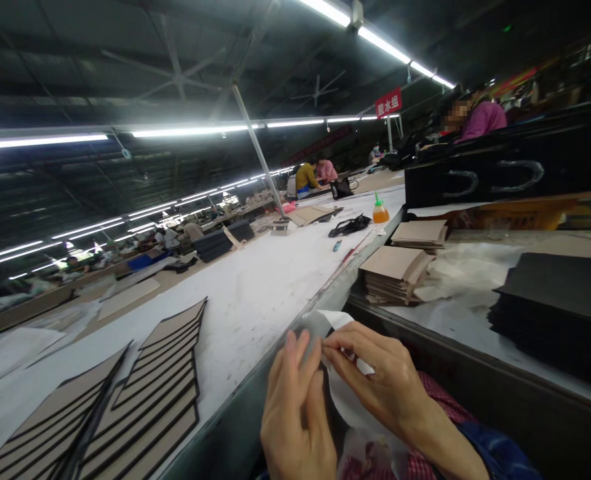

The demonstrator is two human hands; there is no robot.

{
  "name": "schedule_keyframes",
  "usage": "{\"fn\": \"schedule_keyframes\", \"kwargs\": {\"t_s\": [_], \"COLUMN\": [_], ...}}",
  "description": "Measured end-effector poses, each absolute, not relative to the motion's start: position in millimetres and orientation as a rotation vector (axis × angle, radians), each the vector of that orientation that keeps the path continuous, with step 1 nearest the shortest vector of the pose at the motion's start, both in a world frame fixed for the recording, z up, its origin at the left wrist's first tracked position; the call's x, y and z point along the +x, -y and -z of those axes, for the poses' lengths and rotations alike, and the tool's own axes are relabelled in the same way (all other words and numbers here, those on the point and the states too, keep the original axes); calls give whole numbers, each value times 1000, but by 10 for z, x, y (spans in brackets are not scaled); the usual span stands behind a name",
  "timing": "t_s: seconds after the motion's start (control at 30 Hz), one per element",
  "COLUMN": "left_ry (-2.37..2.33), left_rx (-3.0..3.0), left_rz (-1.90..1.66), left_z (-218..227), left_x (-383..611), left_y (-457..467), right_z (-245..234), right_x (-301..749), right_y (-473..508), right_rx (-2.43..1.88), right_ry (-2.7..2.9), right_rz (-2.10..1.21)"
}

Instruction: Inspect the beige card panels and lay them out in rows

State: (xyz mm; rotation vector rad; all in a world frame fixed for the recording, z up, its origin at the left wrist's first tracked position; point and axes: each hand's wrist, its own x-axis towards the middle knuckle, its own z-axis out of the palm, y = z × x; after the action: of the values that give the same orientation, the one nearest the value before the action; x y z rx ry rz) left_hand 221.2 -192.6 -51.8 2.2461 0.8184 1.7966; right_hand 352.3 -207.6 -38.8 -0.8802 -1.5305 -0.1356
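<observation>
Low in front of me, my left hand [298,407] has its fingers stretched out, slightly blurred, against a dark piece with a white sheet [345,397] on it. What lies behind these fingers is hidden. Close beside it, my right hand [385,380] pinches thumb and forefinger together at the sheet's edge, near my left fingertips. The white sheet curves down under my right palm towards my lap. To the left on the white table [255,293] lie overlapping rows of beige panels with black edges [162,380].
At right are stacked beige boards [395,270], a dark stack [555,307] and crumpled translucent plastic [465,267]. An orange-filled bottle [380,212] stands farther back, near a black strap bundle [349,225]. A pole [260,150] rises from the table. Other people work beyond.
</observation>
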Motion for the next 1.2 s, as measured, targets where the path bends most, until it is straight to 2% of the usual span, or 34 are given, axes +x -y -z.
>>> {"fn": "schedule_keyframes", "kwargs": {"t_s": [0.13, 0.27, 0.43, 0.57, 0.83, 0.97, 1.2], "left_ry": [-677, -631, -678, -682, -561, -614, -656], "left_rx": [2677, 2646, 1976, 1411, 923, 1020, 1380], "left_rz": [-1806, -1750, -1689, -1507, -1440, -1472, -1790], "left_z": [496, 498, 509, 479, 378, 382, 382], "left_x": [2146, 2130, 2213, 2238, 2168, 2187, 2274], "left_y": [1833, 1842, 1960, 1971, 1808, 1809, 1861], "right_z": [408, 400, 411, 421, 378, 390, 343], "right_x": [3533, 3545, 3553, 3534, 3612, 3598, 3551], "right_y": [2057, 2062, 2030, 1995, 2036, 2035, 2095], "right_rx": [-980, -1006, -890, -826, -753, -863, -857], "right_ry": [1528, 1512, 1489, 1410, 1322, 1354, 1463], "right_rz": [196, 180, 70, -132, -664, -515, -234]}}
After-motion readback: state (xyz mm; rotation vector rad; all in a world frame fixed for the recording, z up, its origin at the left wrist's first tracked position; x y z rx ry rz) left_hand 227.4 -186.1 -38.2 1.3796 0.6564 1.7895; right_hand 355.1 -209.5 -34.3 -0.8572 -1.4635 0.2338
